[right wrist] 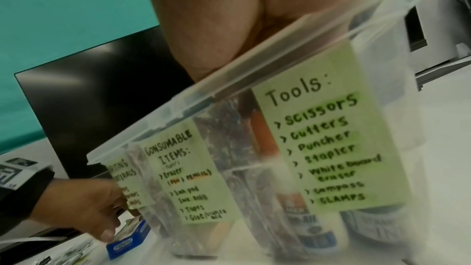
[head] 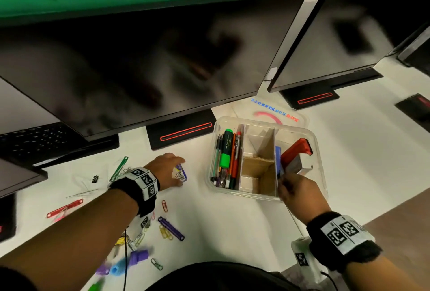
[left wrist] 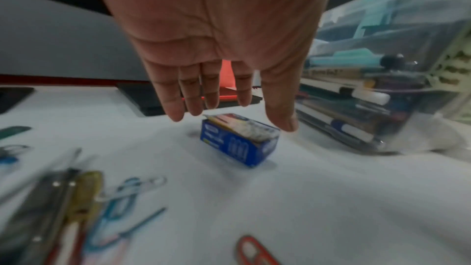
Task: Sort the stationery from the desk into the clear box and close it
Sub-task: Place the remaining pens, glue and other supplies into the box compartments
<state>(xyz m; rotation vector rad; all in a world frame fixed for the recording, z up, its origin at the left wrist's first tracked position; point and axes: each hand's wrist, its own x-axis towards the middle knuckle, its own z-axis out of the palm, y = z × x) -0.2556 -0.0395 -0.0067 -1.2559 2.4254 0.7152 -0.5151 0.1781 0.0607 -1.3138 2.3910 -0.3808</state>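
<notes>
Where the white desk [head: 244,232] meets the monitor stands, the clear box [head: 322,174] sits open, its see-through plastic walls holding cardboard dividers [head: 267,151] that split it into three compartments. Green paper labels face the near wall: "Tools:" [right wrist: 318,140] lists scissors, cutters, puncher, stapler, white board eraser, compass and clamps; "Consumable items:" [right wrist: 183,176] names eraser, ink pad, tapes and glue; a third label is half hidden. Its lid [head: 274,111] lies flat behind it, printed "Storage box" in blue and red. The left compartment holds pens and a green Faber-Castell highlighter [head: 226,148]; the middle one shows only bare cardboard; the right one holds a red, blocky tool [head: 296,151] and a blue item.

The right hand [head: 300,194] reaches over the box's near right corner with fingers curled inward; what they grip, if anything, cannot be told.

Left of the box, a small blue cardboard packet [left wrist: 239,140] lies on the desk, its flap open, its print blurred. The left hand [left wrist: 224,51] hovers over it, fingers straight and spread, thumb near its far end, not visibly closed on it.

Nearer the person lie coloured paper clips [head: 165,231], a purple plastic fastener [head: 171,228], a red one [head: 64,208], a green one [head: 119,167] and a purple cap [head: 139,255]. Dark monitors [head: 144,62] lean over the desk's far side.
</notes>
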